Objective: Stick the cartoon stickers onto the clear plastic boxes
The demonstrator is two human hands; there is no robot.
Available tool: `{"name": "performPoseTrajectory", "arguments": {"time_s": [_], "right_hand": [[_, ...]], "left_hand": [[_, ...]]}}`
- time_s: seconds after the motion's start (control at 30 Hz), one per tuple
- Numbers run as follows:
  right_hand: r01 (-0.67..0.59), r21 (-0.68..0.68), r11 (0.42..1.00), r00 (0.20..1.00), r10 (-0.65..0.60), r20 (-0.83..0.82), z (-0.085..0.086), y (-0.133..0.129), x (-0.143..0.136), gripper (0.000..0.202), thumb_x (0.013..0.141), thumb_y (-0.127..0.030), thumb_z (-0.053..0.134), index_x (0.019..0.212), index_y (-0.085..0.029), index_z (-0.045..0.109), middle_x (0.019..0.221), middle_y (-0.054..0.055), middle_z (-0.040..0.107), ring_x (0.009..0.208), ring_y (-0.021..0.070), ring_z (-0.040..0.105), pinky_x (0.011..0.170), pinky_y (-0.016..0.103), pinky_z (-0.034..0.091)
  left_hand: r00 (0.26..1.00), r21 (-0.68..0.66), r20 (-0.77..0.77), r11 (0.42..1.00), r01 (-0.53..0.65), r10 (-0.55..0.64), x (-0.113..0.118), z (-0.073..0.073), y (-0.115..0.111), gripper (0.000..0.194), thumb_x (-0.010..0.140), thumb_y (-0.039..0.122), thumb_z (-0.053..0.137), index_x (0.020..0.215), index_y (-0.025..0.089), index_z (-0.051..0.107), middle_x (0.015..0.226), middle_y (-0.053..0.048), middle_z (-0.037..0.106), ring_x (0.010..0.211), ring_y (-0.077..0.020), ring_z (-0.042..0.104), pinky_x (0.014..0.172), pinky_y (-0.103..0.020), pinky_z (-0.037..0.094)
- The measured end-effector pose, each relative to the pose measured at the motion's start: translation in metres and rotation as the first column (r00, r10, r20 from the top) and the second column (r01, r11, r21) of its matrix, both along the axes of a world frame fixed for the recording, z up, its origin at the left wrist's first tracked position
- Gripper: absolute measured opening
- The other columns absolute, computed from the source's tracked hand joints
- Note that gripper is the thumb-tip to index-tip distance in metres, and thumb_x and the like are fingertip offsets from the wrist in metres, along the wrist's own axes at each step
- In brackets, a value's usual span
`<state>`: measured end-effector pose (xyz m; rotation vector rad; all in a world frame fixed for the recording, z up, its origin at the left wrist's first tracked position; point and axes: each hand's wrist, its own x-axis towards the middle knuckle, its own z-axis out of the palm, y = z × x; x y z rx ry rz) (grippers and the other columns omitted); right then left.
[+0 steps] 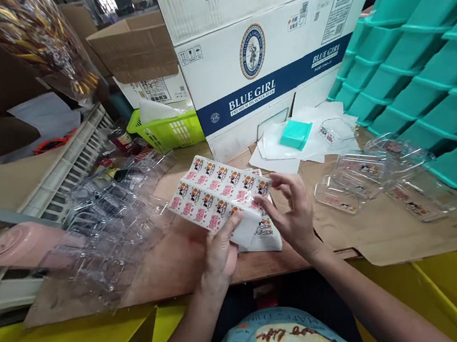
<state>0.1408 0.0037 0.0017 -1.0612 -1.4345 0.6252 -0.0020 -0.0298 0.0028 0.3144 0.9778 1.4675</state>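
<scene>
A sheet of printed stickers (207,197), with rows of small cartoon figures and pink lettering, is tilted in front of me. My left hand (222,247) grips its lower edge, thumb on top, where the sheet curls over and shows white. My right hand (291,213) is at the sheet's right end, thumb and forefinger close together by a sticker; whether a sticker is between them is too small to tell. Beneath the held sheet lies a stack of similar sheets (266,241). Clear plastic cases with stickers inside (362,170) lie to the right.
Clear plastic cases (116,229) pile up at the left beside a pink container (27,246). Behind stand a green basket (174,133) and white cartons (219,57). Stacked turquoise trays (427,58) rise at the right; a turquoise packet (296,134) rests on white paper.
</scene>
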Motion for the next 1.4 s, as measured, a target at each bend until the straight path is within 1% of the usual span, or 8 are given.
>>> {"name": "performPoseTrajectory", "arguments": {"time_s": [0.27, 0.6, 0.7, 0.83, 1.0, 1.17, 1.27, 1.4], "right_hand": [[-0.03, 0.263, 0.964, 0.847, -0.116, 0.519, 0.003, -0.017, -0.004, 0.021, 0.086, -0.027, 0.069, 0.107, -0.03, 0.072, 0.104, 0.009, 0.067, 0.102, 0.0298, 0.053, 0.091, 0.051, 0.045], [-0.156, -0.135, 0.979, 0.987, 0.149, -0.057, -0.007, -0.007, -0.006, 0.012, 0.085, -0.029, 0.068, 0.078, -0.023, 0.075, 0.078, 0.005, 0.071, 0.077, 0.0212, 0.061, 0.072, 0.036, 0.05], [-0.193, -0.369, 0.909, 0.927, 0.045, -0.373, -0.01, 0.008, 0.011, 0.018, 0.08, -0.036, 0.073, 0.074, -0.019, 0.074, 0.073, 0.004, 0.07, 0.069, 0.0179, 0.061, 0.064, 0.03, 0.049], [0.054, -0.309, 0.95, 0.844, -0.208, -0.494, -0.009, 0.032, 0.051, 0.02, 0.078, -0.038, 0.075, 0.079, -0.018, 0.073, 0.075, 0.001, 0.068, 0.067, 0.014, 0.06, 0.066, 0.027, 0.048], [0.377, 0.026, 0.926, 0.906, -0.363, -0.216, 0.005, 0.035, 0.069, 0.015, 0.088, -0.032, 0.066, 0.081, -0.019, 0.068, 0.079, 0.002, 0.064, 0.075, 0.0172, 0.059, 0.073, 0.032, 0.047], [0.169, 0.373, 0.913, 0.919, -0.283, 0.276, 0.006, 0.015, 0.032, 0.006, 0.087, -0.018, 0.065, 0.084, -0.023, 0.069, 0.081, 0.004, 0.067, 0.084, 0.022, 0.057, 0.083, 0.041, 0.045], [-0.107, 0.191, 0.976, 0.926, 0.028, 0.378, 0.01, 0.003, 0.025, 0.019, 0.087, -0.027, 0.067, 0.105, -0.025, 0.072, 0.101, 0.008, 0.07, 0.098, 0.0262, 0.058, 0.088, 0.045, 0.046], [-0.182, -0.178, 0.967, 0.982, 0.188, 0.015, 0.024, 0.01, 0.044, 0.031, 0.092, -0.044, 0.059, 0.114, -0.024, 0.071, 0.107, 0.009, 0.069, 0.102, 0.0247, 0.061, 0.088, 0.041, 0.048]], "left_hand": [[0.991, 0.057, -0.09, 0.994, -0.093, 0.098, 0.004, -0.006, -0.003, 0.036, 0.059, 0.015, 0.086, 0.092, 0.016, 0.074, 0.097, -0.003, 0.077, 0.107, -0.0243, 0.068, 0.105, -0.041, 0.045], [0.991, 0.048, -0.13, 0.999, -0.004, 0.01, 0.008, -0.009, -0.001, 0.035, 0.06, 0.016, 0.086, 0.094, 0.017, 0.076, 0.103, -0.005, 0.077, 0.105, -0.0243, 0.069, 0.104, -0.041, 0.048], [0.985, 0.052, -0.155, 0.995, 0.088, -0.079, 0.004, -0.01, 0.006, 0.04, 0.063, 0.019, 0.085, 0.101, 0.019, 0.074, 0.108, -0.005, 0.075, 0.11, -0.0255, 0.067, 0.103, -0.041, 0.049], [0.871, -0.023, -0.324, 0.923, 0.384, -0.37, -0.019, -0.016, 0.03, 0.047, 0.061, 0.025, 0.085, 0.104, 0.013, 0.07, 0.104, -0.013, 0.074, 0.104, -0.0322, 0.068, 0.097, -0.049, 0.052], [0.555, 0.31, -0.801, 0.949, 0.06, 0.226, -0.022, -0.007, 0.045, 0.064, 0.069, 0.036, 0.082, 0.127, 0.019, 0.061, 0.135, -0.013, 0.056, 0.13, -0.0302, 0.05, 0.115, -0.048, 0.034], [0.842, 0.248, -0.402, 0.843, 0.477, -0.359, 0.022, 0.012, 0.03, 0.057, 0.093, 0.062, 0.043, 0.107, 0.016, 0.074, 0.125, -0.014, 0.065, 0.129, -0.031, 0.051, 0.114, -0.048, 0.034], [0.918, 0.213, -0.082, 0.893, 0.397, -0.389, 0.026, 0.008, 0.028, 0.067, 0.09, 0.068, 0.042, 0.107, 0.013, 0.074, 0.123, -0.016, 0.067, 0.13, -0.0318, 0.05, 0.115, -0.048, 0.032], [0.936, 0.255, -0.119, 0.901, 0.35, -0.33, 0.006, 0.001, 0.017, 0.064, 0.093, 0.064, 0.04, 0.108, 0.012, 0.074, 0.129, -0.016, 0.064, 0.132, -0.0303, 0.049, 0.117, -0.046, 0.031]]}}
